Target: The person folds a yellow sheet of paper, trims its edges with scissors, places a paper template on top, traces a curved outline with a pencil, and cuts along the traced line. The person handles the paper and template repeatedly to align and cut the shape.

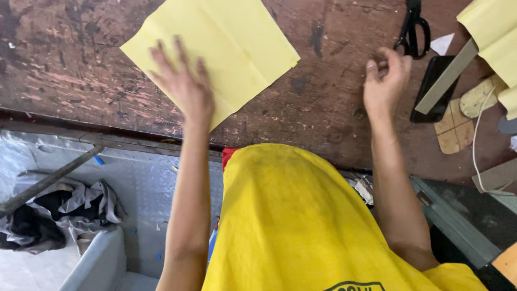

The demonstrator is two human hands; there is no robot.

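A person's left hand point(180, 81) lies spread flat on a folded yellow paper sheet point(215, 46) near the front edge of a scuffed brown worktop point(328, 102). The right hand point(383, 78), fingers curled on nothing visible, hovers just beside black scissors point(413, 29) and a dark phone point(435, 89). A careless push could slide the sheet off the edge; a blind reach could meet the blades.
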